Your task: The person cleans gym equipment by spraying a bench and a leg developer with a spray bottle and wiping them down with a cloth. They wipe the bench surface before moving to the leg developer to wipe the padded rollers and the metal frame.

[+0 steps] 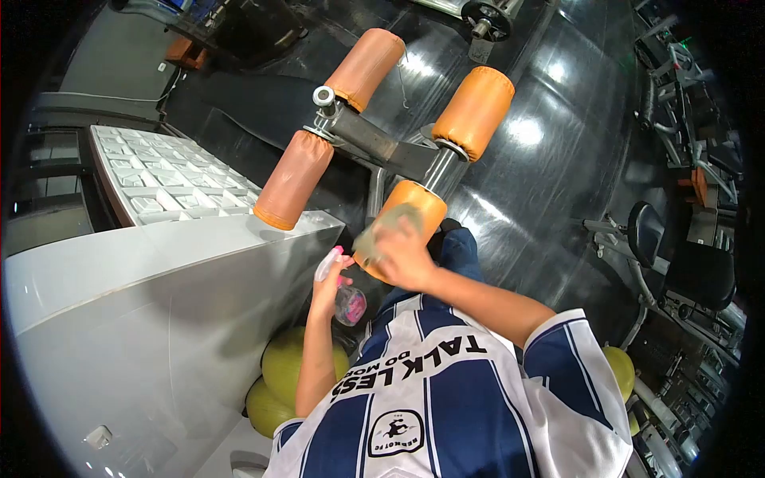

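Note:
My right hand (402, 253) presses a greyish-green cloth (396, 221) onto the near orange padded roller (424, 201) of a gym machine. The cloth is a little blurred, and part of the roller is hidden under it. Close by on the left, my left hand (325, 288) is wrapped round the neck of a clear spray bottle (351, 306) with a white and pink trigger head. A second orange roller (476, 111) sits farther along the same metal bar. Two brown-orange rollers (365, 68) are mounted on the other side of the dark frame (378, 146).
A glossy white counter (183, 295) runs along my left, with a white panelled surface (167, 171) behind it. Green balls (291, 366) rest at its base. Gym machines (677, 263) line the right side. A weight plate (486, 21) is at the top over the shiny dark floor (534, 199).

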`<state>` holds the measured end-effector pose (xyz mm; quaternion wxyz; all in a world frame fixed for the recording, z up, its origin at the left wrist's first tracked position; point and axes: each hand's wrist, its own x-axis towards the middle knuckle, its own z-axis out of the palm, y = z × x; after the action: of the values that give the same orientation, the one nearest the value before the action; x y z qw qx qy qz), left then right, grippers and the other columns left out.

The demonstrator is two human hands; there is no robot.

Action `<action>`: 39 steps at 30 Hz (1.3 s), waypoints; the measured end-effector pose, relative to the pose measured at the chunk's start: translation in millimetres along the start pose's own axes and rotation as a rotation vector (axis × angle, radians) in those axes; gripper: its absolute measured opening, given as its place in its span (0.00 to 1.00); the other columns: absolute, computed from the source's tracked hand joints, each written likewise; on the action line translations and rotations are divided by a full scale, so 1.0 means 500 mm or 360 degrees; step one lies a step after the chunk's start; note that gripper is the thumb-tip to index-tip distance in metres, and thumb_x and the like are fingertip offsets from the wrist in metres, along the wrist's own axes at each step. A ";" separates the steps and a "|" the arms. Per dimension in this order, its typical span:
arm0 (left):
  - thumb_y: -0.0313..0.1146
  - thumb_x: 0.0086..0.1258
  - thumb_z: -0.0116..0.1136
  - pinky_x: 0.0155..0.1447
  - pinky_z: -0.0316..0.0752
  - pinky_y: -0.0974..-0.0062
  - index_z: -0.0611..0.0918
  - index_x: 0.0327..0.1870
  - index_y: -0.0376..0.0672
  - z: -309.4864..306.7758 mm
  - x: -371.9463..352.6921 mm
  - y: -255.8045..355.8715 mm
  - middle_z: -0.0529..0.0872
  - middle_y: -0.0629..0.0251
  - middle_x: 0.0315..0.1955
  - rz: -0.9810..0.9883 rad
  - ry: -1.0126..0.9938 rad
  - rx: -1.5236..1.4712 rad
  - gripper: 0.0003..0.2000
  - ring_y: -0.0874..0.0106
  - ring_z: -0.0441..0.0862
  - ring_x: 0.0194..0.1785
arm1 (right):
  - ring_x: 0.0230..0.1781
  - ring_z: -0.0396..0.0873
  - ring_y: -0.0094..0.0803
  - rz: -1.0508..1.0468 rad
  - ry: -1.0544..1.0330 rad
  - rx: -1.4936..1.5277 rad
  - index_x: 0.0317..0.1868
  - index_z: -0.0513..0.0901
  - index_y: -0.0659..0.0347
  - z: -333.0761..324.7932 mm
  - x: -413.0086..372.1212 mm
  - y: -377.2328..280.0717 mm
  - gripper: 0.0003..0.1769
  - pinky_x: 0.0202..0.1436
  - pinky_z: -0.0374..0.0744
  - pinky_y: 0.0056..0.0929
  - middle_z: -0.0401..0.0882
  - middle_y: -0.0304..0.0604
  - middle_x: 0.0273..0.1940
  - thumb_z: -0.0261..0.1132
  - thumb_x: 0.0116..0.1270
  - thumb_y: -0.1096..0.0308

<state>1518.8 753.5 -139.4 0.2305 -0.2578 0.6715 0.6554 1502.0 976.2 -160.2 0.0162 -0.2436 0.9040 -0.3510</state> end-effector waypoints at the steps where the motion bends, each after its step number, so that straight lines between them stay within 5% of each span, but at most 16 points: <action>1: 0.44 0.76 0.55 0.48 0.76 0.73 0.69 0.69 0.34 -0.020 0.002 -0.011 0.84 0.60 0.54 -0.0002 0.0001 0.0007 0.28 0.72 0.79 0.59 | 0.60 0.76 0.42 -0.0199 0.0018 0.0168 0.44 0.81 0.57 0.029 -0.006 -0.030 0.13 0.76 0.57 0.54 0.80 0.46 0.53 0.66 0.60 0.63; 4: 0.46 0.76 0.54 0.61 0.72 0.69 0.71 0.69 0.38 -0.048 -0.005 -0.041 0.84 0.60 0.53 -0.0025 0.0152 0.0005 0.27 0.73 0.78 0.58 | 0.51 0.81 0.44 -0.0358 -0.0312 0.0408 0.46 0.82 0.57 0.055 -0.009 -0.069 0.13 0.75 0.62 0.49 0.84 0.49 0.42 0.62 0.66 0.59; 7: 0.46 0.76 0.53 0.56 0.74 0.70 0.73 0.68 0.39 -0.055 -0.028 -0.056 0.85 0.62 0.52 0.0032 0.0146 0.0166 0.26 0.74 0.78 0.55 | 0.37 0.82 0.51 0.0136 -0.0423 0.0881 0.45 0.81 0.63 0.018 0.039 -0.041 0.18 0.50 0.80 0.45 0.83 0.54 0.34 0.55 0.75 0.56; 9: 0.44 0.74 0.58 0.38 0.74 0.78 0.78 0.62 0.38 -0.043 -0.037 -0.045 0.87 0.62 0.49 0.0059 0.0016 0.0066 0.22 0.78 0.81 0.40 | 0.33 0.80 0.31 0.0464 -0.0115 0.1436 0.44 0.80 0.62 -0.016 0.057 0.012 0.19 0.40 0.79 0.36 0.82 0.42 0.31 0.53 0.78 0.54; 10: 0.44 0.74 0.59 0.38 0.75 0.78 0.78 0.62 0.38 -0.039 -0.036 -0.047 0.88 0.62 0.48 0.0024 -0.0102 0.0104 0.22 0.78 0.81 0.39 | 0.35 0.78 0.27 0.1009 -0.0381 0.1334 0.45 0.80 0.63 -0.105 0.082 0.021 0.21 0.41 0.79 0.32 0.81 0.39 0.34 0.53 0.79 0.52; 11: 0.44 0.73 0.59 0.39 0.75 0.78 0.78 0.61 0.38 -0.034 -0.036 -0.050 0.88 0.62 0.48 -0.0010 -0.0219 0.0140 0.23 0.78 0.81 0.39 | 0.36 0.78 0.27 0.0709 0.0390 0.1530 0.44 0.79 0.65 -0.090 0.085 0.056 0.22 0.42 0.78 0.31 0.81 0.39 0.34 0.52 0.79 0.52; 14: 0.44 0.71 0.62 0.39 0.76 0.79 0.80 0.60 0.39 0.019 -0.041 -0.050 0.87 0.65 0.48 -0.0027 -0.0520 0.0113 0.22 0.78 0.81 0.40 | 0.45 0.79 0.25 0.0851 0.0774 0.1387 0.53 0.79 0.67 -0.214 0.093 0.101 0.24 0.52 0.77 0.27 0.84 0.41 0.44 0.51 0.80 0.52; 15: 0.44 0.71 0.63 0.39 0.76 0.79 0.80 0.59 0.39 0.035 -0.037 -0.058 0.87 0.67 0.47 -0.0029 -0.0562 0.0107 0.22 0.78 0.81 0.40 | 0.43 0.81 0.34 0.0717 0.0909 0.1377 0.50 0.80 0.67 -0.205 0.090 0.126 0.23 0.50 0.77 0.33 0.85 0.44 0.42 0.52 0.79 0.53; 19: 0.43 0.70 0.63 0.37 0.74 0.81 0.82 0.58 0.39 0.077 -0.017 -0.070 0.86 0.68 0.43 0.0051 -0.0223 0.0012 0.21 0.81 0.78 0.35 | 0.43 0.74 0.56 0.0373 0.0584 0.0069 0.39 0.80 0.62 -0.115 0.015 0.121 0.11 0.48 0.72 0.49 0.79 0.52 0.38 0.61 0.66 0.62; 23: 0.42 0.69 0.64 0.39 0.74 0.80 0.79 0.62 0.39 0.056 0.005 -0.039 0.86 0.66 0.46 0.0019 0.0004 -0.0153 0.25 0.80 0.79 0.38 | 0.48 0.73 0.45 0.0066 0.0101 -0.0116 0.38 0.80 0.56 -0.026 -0.039 -0.017 0.09 0.50 0.69 0.45 0.78 0.46 0.38 0.65 0.60 0.63; 27: 0.42 0.73 0.60 0.44 0.76 0.77 0.74 0.66 0.41 0.007 0.067 -0.053 0.84 0.66 0.53 -0.0156 -0.0136 -0.0264 0.25 0.77 0.80 0.52 | 0.47 0.76 0.41 0.0110 -0.0136 0.0161 0.45 0.81 0.56 -0.037 -0.021 -0.035 0.11 0.49 0.72 0.42 0.79 0.46 0.38 0.63 0.66 0.60; 29: 0.43 0.73 0.60 0.44 0.75 0.77 0.74 0.66 0.41 0.004 0.071 -0.053 0.84 0.66 0.53 -0.0130 -0.0143 -0.0233 0.25 0.77 0.80 0.52 | 0.43 0.80 0.37 0.0412 -0.0125 0.1161 0.51 0.81 0.59 -0.068 -0.008 -0.001 0.16 0.46 0.76 0.38 0.81 0.44 0.37 0.58 0.74 0.57; 31: 0.43 0.73 0.60 0.45 0.75 0.76 0.74 0.66 0.41 0.006 0.060 -0.048 0.84 0.66 0.53 -0.0110 -0.0144 -0.0200 0.25 0.77 0.80 0.52 | 0.27 0.77 0.23 0.0862 -0.0260 0.1337 0.53 0.80 0.60 -0.123 -0.010 0.044 0.18 0.31 0.77 0.28 0.78 0.35 0.26 0.51 0.80 0.55; 32: 0.45 0.73 0.60 0.45 0.76 0.77 0.74 0.66 0.42 0.017 0.047 -0.044 0.84 0.67 0.52 -0.0047 -0.0082 -0.0199 0.25 0.78 0.80 0.48 | 0.21 0.74 0.23 0.0700 -0.0014 0.1179 0.52 0.80 0.62 -0.136 -0.009 0.086 0.19 0.26 0.75 0.26 0.76 0.34 0.23 0.51 0.80 0.55; 36: 0.45 0.72 0.60 0.43 0.75 0.78 0.76 0.64 0.41 0.039 0.004 -0.071 0.83 0.68 0.48 0.0055 0.0099 -0.0212 0.24 0.78 0.80 0.41 | 0.48 0.76 0.25 0.0832 0.0858 0.1270 0.56 0.78 0.68 -0.224 0.015 0.150 0.23 0.53 0.75 0.28 0.83 0.41 0.44 0.51 0.80 0.54; 39: 0.42 0.71 0.62 0.39 0.75 0.79 0.82 0.52 0.40 0.057 -0.036 -0.077 0.83 0.70 0.40 0.0154 0.0057 -0.0008 0.17 0.79 0.78 0.35 | 0.35 0.82 0.43 0.0886 0.0943 0.0599 0.46 0.81 0.64 -0.198 0.025 0.169 0.17 0.41 0.78 0.36 0.84 0.53 0.35 0.54 0.77 0.59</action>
<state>1556.4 782.6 -158.0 0.1858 -0.2374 0.6854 0.6628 1434.9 1086.3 -138.1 -0.1054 0.1272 0.8211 -0.5463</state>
